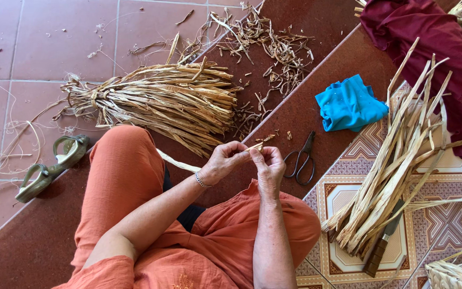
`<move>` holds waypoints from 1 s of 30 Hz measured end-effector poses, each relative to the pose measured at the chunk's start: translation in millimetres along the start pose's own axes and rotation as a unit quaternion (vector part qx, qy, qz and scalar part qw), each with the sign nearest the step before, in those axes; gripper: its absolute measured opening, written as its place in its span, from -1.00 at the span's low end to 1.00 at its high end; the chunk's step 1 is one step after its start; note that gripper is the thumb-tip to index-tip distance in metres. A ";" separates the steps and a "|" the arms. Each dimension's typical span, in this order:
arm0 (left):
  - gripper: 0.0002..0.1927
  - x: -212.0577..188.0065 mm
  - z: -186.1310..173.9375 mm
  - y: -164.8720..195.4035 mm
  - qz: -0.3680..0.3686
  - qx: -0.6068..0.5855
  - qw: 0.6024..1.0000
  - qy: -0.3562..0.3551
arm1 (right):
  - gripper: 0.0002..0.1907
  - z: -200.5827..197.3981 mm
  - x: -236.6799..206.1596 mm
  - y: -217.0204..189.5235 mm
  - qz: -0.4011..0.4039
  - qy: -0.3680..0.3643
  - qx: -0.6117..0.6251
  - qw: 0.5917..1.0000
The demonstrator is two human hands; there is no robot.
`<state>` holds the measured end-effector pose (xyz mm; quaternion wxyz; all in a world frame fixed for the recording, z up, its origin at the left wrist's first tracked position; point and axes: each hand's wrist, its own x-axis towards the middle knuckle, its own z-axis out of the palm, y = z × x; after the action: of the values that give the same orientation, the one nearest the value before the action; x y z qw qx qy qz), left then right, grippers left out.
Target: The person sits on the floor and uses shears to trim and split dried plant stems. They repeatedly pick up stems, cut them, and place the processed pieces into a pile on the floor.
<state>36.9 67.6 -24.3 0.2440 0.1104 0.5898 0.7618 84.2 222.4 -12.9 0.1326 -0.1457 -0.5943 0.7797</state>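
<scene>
A: What is held?
B: A dried strip is pinched between the left hand and right hand, fingers closed on it, above the knees.

A: And the containers?
B: A woven basket is seen at the lower right; its contents cannot be made out. A loose bundle lies on the floor.

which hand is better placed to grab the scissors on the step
Probably the right hand. The scissors lie just beside it on the step, while the left hand, also pinching the dried strip, sits farther away.
</scene>
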 end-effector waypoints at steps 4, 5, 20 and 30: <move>-0.78 0.6 1.8 -0.1 -0.036 -0.069 0.997 0.012 | -0.81 3.8 -0.7 -0.9 0.020 -0.020 0.015 0.999; -0.78 0.2 2.2 -0.3 -0.034 -0.064 0.997 0.013 | -0.85 4.0 -0.6 0.5 0.016 -0.014 0.001 1.000; -0.75 7.9 11.0 -11.3 0.007 0.017 0.998 0.054 | -0.70 10.4 -0.5 -15.7 0.027 -0.015 -0.018 0.999; -0.59 18.6 10.0 -5.7 -0.084 0.127 0.988 -0.025 | -0.67 5.0 5.8 -7.7 0.015 -0.023 -0.063 0.998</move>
<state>26.9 86.5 -29.1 0.3057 0.1095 0.6825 0.6548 77.2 222.1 -4.7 0.0974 -0.1448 -0.6431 0.7456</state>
